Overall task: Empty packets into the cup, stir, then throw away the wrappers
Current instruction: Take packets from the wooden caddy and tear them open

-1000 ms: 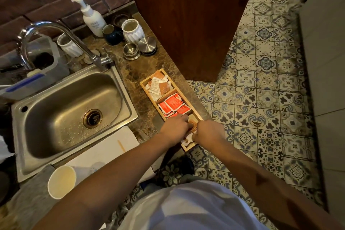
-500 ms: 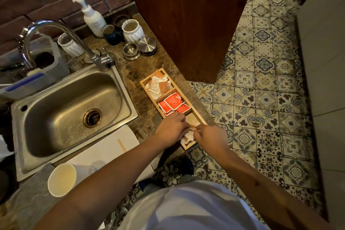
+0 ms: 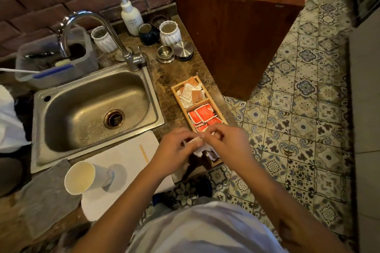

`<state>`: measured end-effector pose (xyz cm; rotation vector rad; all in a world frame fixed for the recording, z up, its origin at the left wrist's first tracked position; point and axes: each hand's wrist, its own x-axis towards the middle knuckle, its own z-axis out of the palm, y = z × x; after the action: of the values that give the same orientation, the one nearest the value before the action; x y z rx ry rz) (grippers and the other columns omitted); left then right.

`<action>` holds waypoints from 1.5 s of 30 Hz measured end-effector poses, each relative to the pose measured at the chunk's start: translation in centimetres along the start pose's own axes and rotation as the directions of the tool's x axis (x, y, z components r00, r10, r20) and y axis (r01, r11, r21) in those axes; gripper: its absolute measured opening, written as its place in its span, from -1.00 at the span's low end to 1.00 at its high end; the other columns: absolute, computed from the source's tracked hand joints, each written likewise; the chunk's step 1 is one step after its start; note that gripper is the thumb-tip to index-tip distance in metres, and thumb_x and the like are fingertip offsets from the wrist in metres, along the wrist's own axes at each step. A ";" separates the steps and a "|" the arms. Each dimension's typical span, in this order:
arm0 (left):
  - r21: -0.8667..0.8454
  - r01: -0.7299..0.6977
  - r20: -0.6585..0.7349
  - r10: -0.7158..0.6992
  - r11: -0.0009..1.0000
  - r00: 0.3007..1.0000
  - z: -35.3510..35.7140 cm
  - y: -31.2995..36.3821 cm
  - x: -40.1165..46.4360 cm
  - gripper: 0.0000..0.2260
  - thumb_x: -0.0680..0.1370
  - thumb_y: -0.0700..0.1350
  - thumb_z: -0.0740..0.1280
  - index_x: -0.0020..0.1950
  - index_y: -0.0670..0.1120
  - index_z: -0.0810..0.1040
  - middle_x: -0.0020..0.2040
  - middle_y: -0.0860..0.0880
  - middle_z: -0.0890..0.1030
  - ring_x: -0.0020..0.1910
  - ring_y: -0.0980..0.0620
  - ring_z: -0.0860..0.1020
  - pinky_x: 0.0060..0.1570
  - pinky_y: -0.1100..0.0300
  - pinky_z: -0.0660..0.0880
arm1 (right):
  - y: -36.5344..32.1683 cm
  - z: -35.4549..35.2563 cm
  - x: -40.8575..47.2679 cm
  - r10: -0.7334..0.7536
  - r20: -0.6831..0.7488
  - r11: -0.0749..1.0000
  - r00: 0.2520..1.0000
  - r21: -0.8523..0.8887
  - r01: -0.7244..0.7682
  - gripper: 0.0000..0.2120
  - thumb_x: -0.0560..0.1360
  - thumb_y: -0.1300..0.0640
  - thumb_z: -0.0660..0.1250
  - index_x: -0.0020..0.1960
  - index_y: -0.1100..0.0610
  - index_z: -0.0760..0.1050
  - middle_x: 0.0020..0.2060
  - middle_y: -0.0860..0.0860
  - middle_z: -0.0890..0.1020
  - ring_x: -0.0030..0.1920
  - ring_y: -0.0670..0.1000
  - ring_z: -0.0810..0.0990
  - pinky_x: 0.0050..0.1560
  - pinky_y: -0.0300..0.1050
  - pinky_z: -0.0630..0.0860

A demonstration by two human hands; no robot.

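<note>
A long wooden tray point(image 3: 176, 93) on the brown stone counter holds brown and white packets at its far end, red packets point(image 3: 202, 116) in the middle, and white ones at the near end. My left hand point(image 3: 174, 150) and my right hand point(image 3: 228, 141) meet above the near compartment, both pinching a small white packet point(image 3: 195, 141) between the fingertips. A white paper cup point(image 3: 80, 177) stands on a white sheet point(image 3: 123, 158) at the lower left, well left of my hands. A wooden stir stick point(image 3: 144, 153) lies on that sheet.
A steel sink point(image 3: 92, 113) with a curved tap point(image 3: 123, 47) fills the left. Behind it stand a soap pump bottle point(image 3: 129, 14), white ribbed cups, a dark mug and steel lids. A dark wooden cabinet point(image 3: 226, 26) rises to the right; patterned floor tiles lie beyond the counter edge.
Both hands rose out of the tray's near compartment and drew slightly toward me, now holding a white packet between them. The view also shifted a little.
</note>
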<state>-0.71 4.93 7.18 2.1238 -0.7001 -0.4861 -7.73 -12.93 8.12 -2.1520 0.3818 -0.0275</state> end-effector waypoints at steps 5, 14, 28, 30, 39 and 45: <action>-0.376 0.129 -0.200 -0.216 0.918 0.956 -3.4 2.2 -4.5 -0.89 0.57 -0.08 0.41 0.01 0.11 0.70 -0.10 0.15 0.72 -0.11 0.17 0.65 -0.10 0.25 0.56 | -5.6 -0.1 0.2 -0.129 0.111 0.988 0.985 0.097 0.119 -0.79 0.56 -0.13 0.38 -0.04 -0.03 0.71 -0.40 -0.04 0.61 -0.40 -0.12 0.50 -0.34 -0.09 0.45; -0.572 0.006 -0.436 -0.310 0.820 0.845 -9.4 2.5 -11.4 -0.72 0.55 -0.21 0.41 0.07 0.19 0.66 -0.04 0.12 0.73 -0.06 0.12 0.67 -0.16 0.26 0.59 | -12.6 3.3 -2.0 -0.249 0.244 0.930 0.937 0.331 0.161 -0.92 0.56 0.14 0.44 0.02 0.06 0.71 -0.23 -0.13 0.70 -0.23 -0.15 0.63 -0.21 -0.31 0.52; -0.256 -0.061 -0.612 -0.113 0.965 0.783 -17.3 -2.8 -19.5 -0.90 0.59 -0.10 0.38 0.03 -0.01 0.69 -0.02 -0.01 0.58 -0.09 0.03 0.57 -0.08 0.27 0.49 | -21.6 11.6 -6.5 -0.437 0.114 0.897 0.892 0.131 0.423 -0.97 0.56 0.05 0.43 -0.01 -0.07 0.63 -0.14 -0.17 0.64 -0.10 -0.10 0.62 -0.11 -0.27 0.52; -0.118 -0.065 -0.619 -0.023 0.991 0.785 -17.7 -3.4 -20.3 -0.88 0.59 -0.12 0.39 0.06 -0.07 0.70 -0.03 0.03 0.55 -0.12 0.10 0.53 -0.12 0.33 0.45 | -22.7 12.9 -7.7 -0.459 0.138 0.886 0.878 0.145 0.441 -0.98 0.56 0.07 0.44 -0.04 -0.04 0.64 -0.17 -0.17 0.64 -0.12 -0.08 0.62 -0.14 -0.32 0.49; -0.269 -0.142 -0.690 -0.088 0.953 0.719 -19.0 -3.7 -21.7 -0.90 0.57 -0.08 0.37 0.00 -0.02 0.69 -0.08 0.01 0.55 -0.10 0.08 0.55 -0.11 0.33 0.48 | -24.1 15.7 -7.2 -0.539 0.001 0.837 0.842 -0.114 0.536 -0.92 0.58 0.12 0.41 -0.09 0.07 0.59 -0.22 -0.13 0.51 -0.22 -0.19 0.48 -0.25 -0.38 0.36; -0.016 -0.100 -0.740 0.056 0.995 0.670 -19.7 -4.7 -21.2 -0.88 0.61 -0.15 0.37 0.01 -0.16 0.68 -0.07 0.01 0.50 -0.10 0.11 0.53 -0.16 0.15 0.53 | -25.0 15.7 -6.8 -0.598 0.090 0.801 0.797 0.049 0.596 -0.90 0.57 0.12 0.42 -0.11 0.10 0.60 -0.21 -0.09 0.56 -0.19 -0.09 0.54 -0.22 -0.30 0.43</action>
<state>-4.55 32.30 16.95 1.9807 -0.2827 0.4179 -5.19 14.73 20.08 -2.1627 -0.3753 -0.2787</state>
